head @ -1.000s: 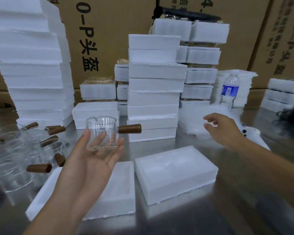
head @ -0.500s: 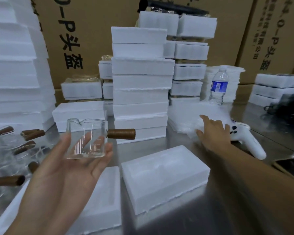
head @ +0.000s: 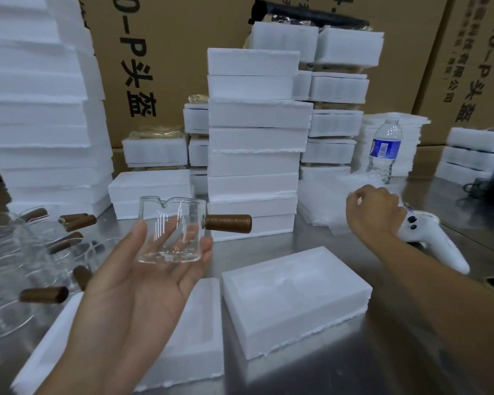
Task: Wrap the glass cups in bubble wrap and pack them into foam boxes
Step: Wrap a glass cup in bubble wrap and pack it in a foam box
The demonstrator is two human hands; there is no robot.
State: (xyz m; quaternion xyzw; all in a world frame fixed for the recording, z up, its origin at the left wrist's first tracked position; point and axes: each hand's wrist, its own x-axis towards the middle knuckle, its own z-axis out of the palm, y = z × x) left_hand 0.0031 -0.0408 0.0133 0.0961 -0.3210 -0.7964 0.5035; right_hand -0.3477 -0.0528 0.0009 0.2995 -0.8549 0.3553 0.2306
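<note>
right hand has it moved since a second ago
Yes. The right hand reached forward and down onto the bubble wrap stack in front of the water bottle, and its fingers went from open to curled.

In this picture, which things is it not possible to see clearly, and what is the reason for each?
- Head view: whether the right hand pinches a bubble wrap sheet; its own back hides the fingertips.
- Head view: number of glass cups at left; clear glass overlaps, left edge cuts them.
- Head view: water bottle label text; too small, blurred.
</note>
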